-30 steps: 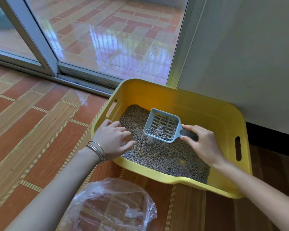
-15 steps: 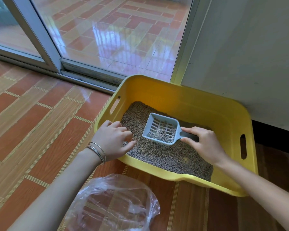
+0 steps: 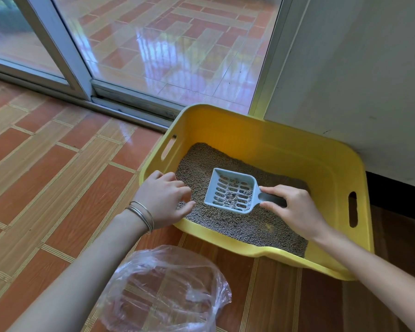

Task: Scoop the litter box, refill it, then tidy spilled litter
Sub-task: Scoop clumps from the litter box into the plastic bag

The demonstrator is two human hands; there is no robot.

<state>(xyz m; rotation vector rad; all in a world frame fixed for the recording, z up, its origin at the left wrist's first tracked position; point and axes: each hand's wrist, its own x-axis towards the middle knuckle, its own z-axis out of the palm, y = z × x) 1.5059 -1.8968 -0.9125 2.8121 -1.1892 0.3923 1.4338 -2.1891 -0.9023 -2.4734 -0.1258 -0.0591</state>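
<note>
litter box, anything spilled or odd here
No litter shows on the floor around the litter box. Only oddity: a small yellowish patch in the grey litter, near the right hand holding the scoop.

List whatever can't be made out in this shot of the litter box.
- Head view: the scoop handle is mostly hidden under the right hand gripping it.
- The left hand covers the litter box rim, so whether it grips or merely rests is unclear.
- The bits in the scoop are too small to tell clumps from litter.
- The plastic bag is cut off by the bottom edge; its contents are unclear.
</note>
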